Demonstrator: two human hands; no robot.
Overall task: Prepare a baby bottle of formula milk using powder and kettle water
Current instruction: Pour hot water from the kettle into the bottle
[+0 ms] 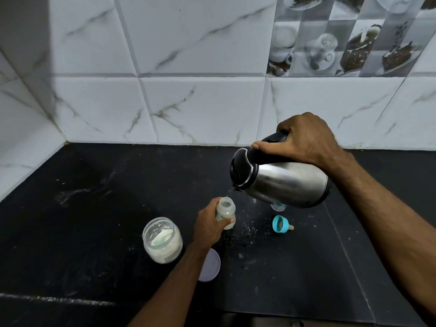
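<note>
My left hand [208, 226] grips an open baby bottle [226, 210] that stands upright on the black counter [94, 208]; there is whitish content inside it. My right hand [304, 140] holds the black handle of a steel kettle [283, 182], tilted with its spout just above the bottle's mouth. A thin stream of water falls from the spout into the bottle. An open glass jar of white powder [162, 240] with a pale scoop in it stands to the left of the bottle.
The bottle's blue ring with its teat [282, 224] lies on its side right of the bottle. A clear cap [278, 207] sits partly hidden under the kettle. A pale lid [211, 265] lies beneath my left forearm. White tiled walls close the back and left.
</note>
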